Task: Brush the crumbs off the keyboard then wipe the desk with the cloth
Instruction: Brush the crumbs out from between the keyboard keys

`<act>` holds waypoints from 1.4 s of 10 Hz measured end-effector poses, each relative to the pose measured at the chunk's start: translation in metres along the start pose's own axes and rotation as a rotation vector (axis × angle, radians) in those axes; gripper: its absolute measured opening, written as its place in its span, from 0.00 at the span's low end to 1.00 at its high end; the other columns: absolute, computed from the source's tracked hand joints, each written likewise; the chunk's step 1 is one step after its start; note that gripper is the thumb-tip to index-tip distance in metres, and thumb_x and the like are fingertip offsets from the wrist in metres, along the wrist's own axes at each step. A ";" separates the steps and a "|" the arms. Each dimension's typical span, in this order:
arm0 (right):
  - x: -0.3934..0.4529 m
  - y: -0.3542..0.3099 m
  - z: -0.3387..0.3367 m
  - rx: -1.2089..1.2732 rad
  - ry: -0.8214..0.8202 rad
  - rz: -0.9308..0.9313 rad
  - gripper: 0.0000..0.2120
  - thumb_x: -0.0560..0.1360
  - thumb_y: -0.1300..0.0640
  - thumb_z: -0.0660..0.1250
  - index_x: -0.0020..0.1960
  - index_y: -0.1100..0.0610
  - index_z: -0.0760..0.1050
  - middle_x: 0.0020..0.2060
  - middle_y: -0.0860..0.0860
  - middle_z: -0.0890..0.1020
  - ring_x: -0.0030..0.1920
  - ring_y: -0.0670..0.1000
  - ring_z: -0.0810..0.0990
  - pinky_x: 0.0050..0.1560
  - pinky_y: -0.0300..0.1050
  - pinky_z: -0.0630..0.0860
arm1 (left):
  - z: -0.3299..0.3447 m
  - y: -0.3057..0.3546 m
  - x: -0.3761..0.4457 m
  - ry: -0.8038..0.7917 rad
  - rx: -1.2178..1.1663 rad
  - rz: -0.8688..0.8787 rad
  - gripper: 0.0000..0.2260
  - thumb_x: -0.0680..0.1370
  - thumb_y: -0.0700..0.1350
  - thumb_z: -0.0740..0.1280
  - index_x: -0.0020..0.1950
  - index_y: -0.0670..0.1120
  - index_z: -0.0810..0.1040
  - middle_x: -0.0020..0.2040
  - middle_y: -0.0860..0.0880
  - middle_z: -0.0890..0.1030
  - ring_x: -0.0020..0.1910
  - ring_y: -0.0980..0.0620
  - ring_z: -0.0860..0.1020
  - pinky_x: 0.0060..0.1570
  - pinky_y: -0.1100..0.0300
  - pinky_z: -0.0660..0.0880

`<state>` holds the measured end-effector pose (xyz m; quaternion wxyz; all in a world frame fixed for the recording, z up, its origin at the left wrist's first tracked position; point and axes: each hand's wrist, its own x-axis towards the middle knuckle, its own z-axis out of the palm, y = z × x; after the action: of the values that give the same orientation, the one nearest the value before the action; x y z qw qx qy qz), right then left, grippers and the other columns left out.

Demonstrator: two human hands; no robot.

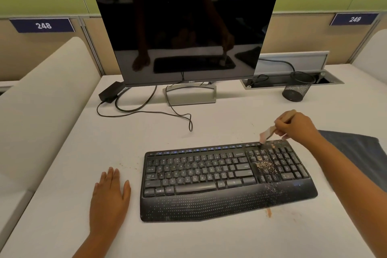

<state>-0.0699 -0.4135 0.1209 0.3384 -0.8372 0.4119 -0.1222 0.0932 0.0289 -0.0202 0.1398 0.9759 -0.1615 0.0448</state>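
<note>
A black keyboard (pixel 209 176) with a wrist rest lies on the white desk (pixel 146 132). Crumbs (pixel 265 165) are scattered over its right-hand keys and the wrist rest below them. My right hand (pixel 297 125) grips a small wooden brush (pixel 267 133), whose bristles touch the keyboard's top right edge. My left hand (pixel 110 195) rests flat on the desk, left of the keyboard. A dark blue cloth (pixel 356 153) lies on the desk to the right, partly hidden behind my right forearm.
A dark monitor (pixel 186 33) stands behind the keyboard, with a power brick (pixel 111 92) and loose cables (pixel 146 111) at its foot. A black mesh pen cup (pixel 297 87) sits at the back right by a cable hatch (pixel 293 80). An orange smear (pixel 269 212) marks the desk below the keyboard.
</note>
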 end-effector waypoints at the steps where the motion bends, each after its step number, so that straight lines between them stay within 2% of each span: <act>1: -0.011 -0.017 0.024 0.042 -0.117 -0.054 0.05 0.77 0.58 0.65 0.45 0.58 0.78 0.33 0.53 0.83 0.27 0.44 0.80 0.26 0.31 0.74 | -0.002 0.001 -0.001 0.006 -0.011 0.000 0.31 0.75 0.55 0.48 0.71 0.37 0.64 0.72 0.40 0.64 0.72 0.43 0.60 0.71 0.49 0.54; 2: -0.014 -0.020 0.033 -0.002 -0.145 -0.083 0.06 0.77 0.58 0.64 0.44 0.59 0.78 0.35 0.55 0.84 0.26 0.43 0.79 0.25 0.30 0.72 | -0.003 0.002 -0.001 0.001 -0.011 0.004 0.31 0.75 0.55 0.48 0.71 0.37 0.64 0.72 0.40 0.64 0.72 0.43 0.60 0.71 0.49 0.54; 3: -0.013 -0.020 0.029 -0.107 -0.111 -0.055 0.07 0.77 0.59 0.64 0.44 0.61 0.78 0.35 0.57 0.83 0.34 0.53 0.82 0.35 0.43 0.80 | -0.002 0.001 -0.001 0.001 -0.007 0.002 0.31 0.75 0.55 0.48 0.71 0.37 0.64 0.72 0.40 0.64 0.72 0.43 0.60 0.70 0.50 0.54; 4: -0.012 -0.020 0.022 -0.227 -0.009 -0.075 0.06 0.77 0.59 0.65 0.43 0.60 0.77 0.33 0.54 0.82 0.36 0.54 0.81 0.41 0.49 0.79 | -0.002 0.001 0.000 0.007 -0.006 0.005 0.31 0.75 0.55 0.48 0.71 0.37 0.65 0.72 0.41 0.65 0.72 0.43 0.61 0.70 0.49 0.54; 5: -0.019 -0.027 0.027 -0.108 -0.069 -0.143 0.06 0.78 0.58 0.63 0.44 0.59 0.76 0.34 0.53 0.82 0.33 0.50 0.80 0.36 0.42 0.78 | -0.001 0.000 -0.001 0.010 0.002 0.006 0.31 0.75 0.56 0.49 0.70 0.37 0.65 0.71 0.41 0.65 0.72 0.43 0.61 0.70 0.49 0.55; 6: -0.025 -0.030 0.039 -0.101 -0.161 -0.161 0.08 0.78 0.57 0.62 0.45 0.59 0.77 0.36 0.54 0.83 0.34 0.49 0.81 0.35 0.39 0.78 | -0.001 0.000 -0.001 0.018 0.001 0.010 0.31 0.75 0.55 0.49 0.70 0.37 0.65 0.71 0.40 0.65 0.72 0.43 0.61 0.70 0.49 0.54; 7: -0.023 -0.030 0.044 -0.130 -0.078 -0.184 0.09 0.79 0.56 0.61 0.46 0.59 0.77 0.38 0.55 0.83 0.36 0.50 0.80 0.36 0.39 0.76 | -0.001 0.001 -0.001 0.016 -0.005 0.012 0.31 0.75 0.56 0.49 0.71 0.37 0.65 0.72 0.40 0.65 0.72 0.43 0.61 0.70 0.50 0.54; 8: -0.023 -0.033 0.043 -0.086 -0.089 -0.184 0.08 0.79 0.57 0.61 0.44 0.58 0.76 0.36 0.53 0.82 0.35 0.48 0.79 0.33 0.37 0.74 | 0.000 0.000 -0.001 0.015 -0.003 0.008 0.30 0.75 0.55 0.49 0.71 0.37 0.64 0.72 0.41 0.64 0.72 0.43 0.61 0.70 0.50 0.53; 9: -0.023 -0.037 0.049 -0.215 -0.128 -0.239 0.10 0.79 0.56 0.60 0.44 0.60 0.75 0.36 0.54 0.82 0.34 0.50 0.79 0.37 0.44 0.76 | 0.001 -0.001 0.000 0.002 -0.006 0.003 0.25 0.79 0.51 0.54 0.71 0.37 0.64 0.72 0.41 0.64 0.72 0.43 0.60 0.71 0.49 0.53; 10: -0.022 -0.040 0.051 -0.240 -0.099 -0.284 0.09 0.80 0.55 0.60 0.47 0.61 0.74 0.37 0.55 0.82 0.36 0.54 0.79 0.41 0.50 0.77 | 0.000 -0.002 0.001 0.002 -0.007 0.001 0.24 0.79 0.51 0.55 0.71 0.37 0.64 0.72 0.41 0.64 0.72 0.43 0.60 0.71 0.49 0.53; 11: -0.021 -0.044 0.053 -0.262 -0.071 -0.325 0.12 0.80 0.52 0.57 0.48 0.60 0.72 0.37 0.54 0.82 0.39 0.55 0.80 0.41 0.50 0.76 | 0.001 -0.001 0.000 0.007 -0.008 -0.005 0.24 0.79 0.51 0.54 0.70 0.37 0.65 0.72 0.40 0.64 0.72 0.43 0.60 0.71 0.49 0.54; 13: -0.013 -0.038 0.056 -0.392 -0.101 -0.217 0.17 0.81 0.46 0.54 0.53 0.58 0.73 0.43 0.54 0.82 0.45 0.54 0.79 0.43 0.48 0.73 | 0.000 -0.001 0.001 -0.001 -0.016 -0.006 0.24 0.79 0.48 0.58 0.71 0.38 0.63 0.73 0.41 0.63 0.73 0.44 0.59 0.71 0.50 0.53; 14: -0.009 -0.039 0.050 -0.378 -0.058 -0.222 0.18 0.81 0.46 0.54 0.50 0.58 0.75 0.42 0.53 0.82 0.44 0.54 0.79 0.42 0.47 0.72 | -0.002 0.001 0.000 -0.001 -0.016 -0.004 0.24 0.79 0.48 0.58 0.72 0.38 0.63 0.73 0.42 0.62 0.73 0.44 0.59 0.71 0.51 0.52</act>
<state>-0.0276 -0.3664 0.1109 0.1718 -0.9291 0.3228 -0.0550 0.0931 0.0285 -0.0185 0.1476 0.9751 -0.1601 0.0430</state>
